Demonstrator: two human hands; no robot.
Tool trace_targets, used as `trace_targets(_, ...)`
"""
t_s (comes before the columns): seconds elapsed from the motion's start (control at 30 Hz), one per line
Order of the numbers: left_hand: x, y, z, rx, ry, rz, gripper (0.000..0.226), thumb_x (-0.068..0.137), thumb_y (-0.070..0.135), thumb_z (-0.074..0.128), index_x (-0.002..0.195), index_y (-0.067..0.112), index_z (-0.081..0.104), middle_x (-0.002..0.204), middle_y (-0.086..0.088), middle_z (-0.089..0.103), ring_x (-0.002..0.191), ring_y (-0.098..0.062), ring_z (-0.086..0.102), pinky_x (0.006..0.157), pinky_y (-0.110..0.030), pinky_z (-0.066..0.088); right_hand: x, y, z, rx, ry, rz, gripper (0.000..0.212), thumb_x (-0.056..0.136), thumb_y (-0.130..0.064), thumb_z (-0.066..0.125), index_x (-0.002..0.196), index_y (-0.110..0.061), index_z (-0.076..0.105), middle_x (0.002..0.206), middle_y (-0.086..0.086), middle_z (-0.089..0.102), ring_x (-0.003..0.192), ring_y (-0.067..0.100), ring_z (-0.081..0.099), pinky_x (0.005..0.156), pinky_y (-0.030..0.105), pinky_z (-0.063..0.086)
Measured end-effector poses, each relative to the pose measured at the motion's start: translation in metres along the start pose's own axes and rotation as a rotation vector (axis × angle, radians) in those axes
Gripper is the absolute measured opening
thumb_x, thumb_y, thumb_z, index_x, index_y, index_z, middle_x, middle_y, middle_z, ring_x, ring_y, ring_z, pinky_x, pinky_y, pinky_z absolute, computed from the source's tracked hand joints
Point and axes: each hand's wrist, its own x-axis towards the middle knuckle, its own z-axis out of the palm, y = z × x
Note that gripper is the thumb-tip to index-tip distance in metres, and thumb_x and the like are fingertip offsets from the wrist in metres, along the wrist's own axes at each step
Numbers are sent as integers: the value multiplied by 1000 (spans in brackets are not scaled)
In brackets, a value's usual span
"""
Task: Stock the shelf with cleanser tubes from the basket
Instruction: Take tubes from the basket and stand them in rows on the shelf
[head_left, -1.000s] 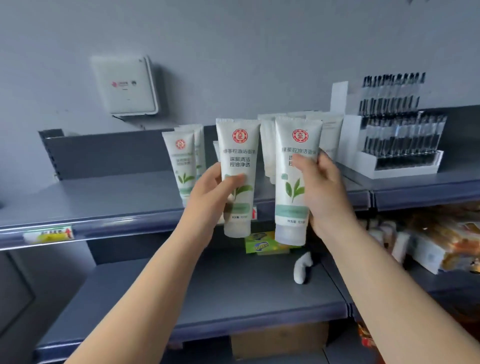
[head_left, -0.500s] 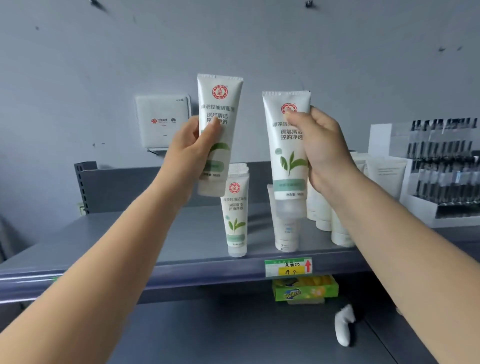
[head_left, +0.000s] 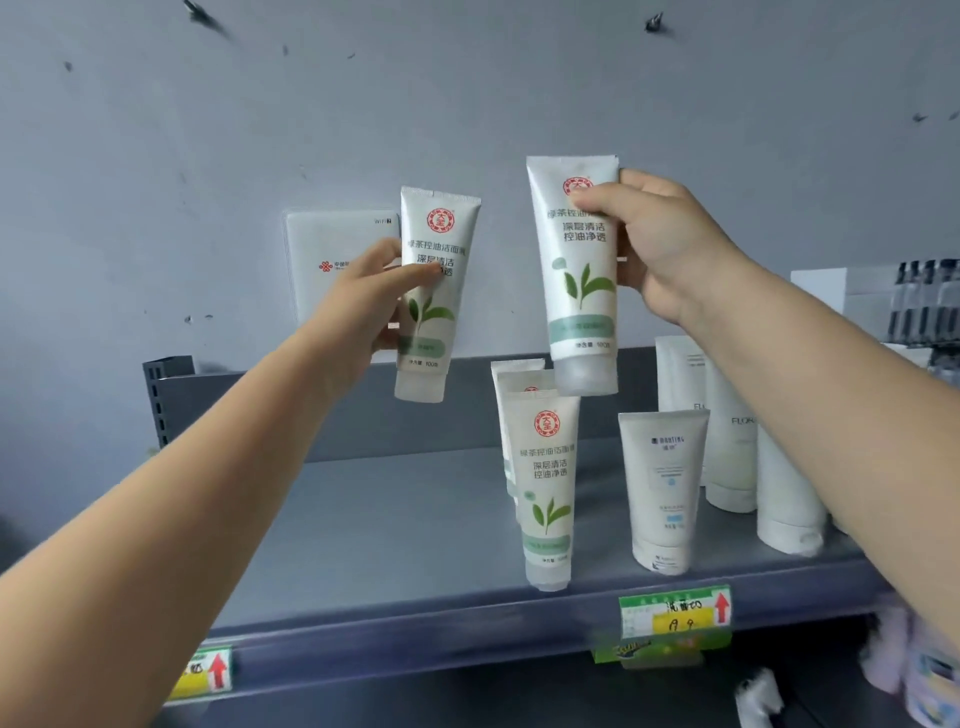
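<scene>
Tubes held upright over the shelf, one in each hand.

Left hand (head_left: 371, 299) grips a cleanser tube (head_left: 435, 293) above the bare left stretch of the shelf (head_left: 395, 530); right hand (head_left: 662, 244) pinches a second tube (head_left: 579, 270) near its crimped top, directly above the stocked tubes (head_left: 543, 483). Both long axes stand vertical, caps down, so each likely needs only lowering; the right tube hangs nearer the row.
</scene>
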Motion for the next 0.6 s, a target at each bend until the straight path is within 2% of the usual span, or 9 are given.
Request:
trace_targets(0.17, 13, -4, -6, 20, 48, -33, 10, 88, 15, 56, 96, 20, 55, 83, 2, 60, 67, -22, 54, 54, -25, 48, 24, -4, 14, 15, -30, 38, 11, 86, -15, 60, 77, -21, 59, 66, -4, 63, 56, 13, 62, 54, 22, 53)
trace_targets(0.33, 22, -11, -7, 15, 65, -62, 25, 83, 6, 60, 104, 20, 54, 89, 2, 62, 72, -20, 63, 56, -29, 53, 60, -1, 9, 54, -24, 102, 10, 86, -7, 60, 86, -16, 58, 75, 0, 61, 60, 14, 64, 52, 27, 55)
trace_targets(0.47, 37, -15, -6, 37, 55, -71, 37, 82, 3, 63, 114, 19, 55, 92, 1, 63, 74, -18, 65, 50, -26, 53, 92, 14, 3, 36, 51, 114, 16, 83, 1, 63, 82, -14, 58, 79, 1, 64, 67, 13, 65, 55, 30, 57)
trace_targets(0.6, 54, -24, -8, 42, 94, -81, 31, 82, 7, 65, 109, 20, 58, 89, 3, 65, 74, -16, 65, 57, -27, 53, 118, 34, -1, -20, 65, 145, 19, 81, 4, 64, 87, -13, 60, 80, 1, 63, 68, 12, 62, 56, 30, 55)
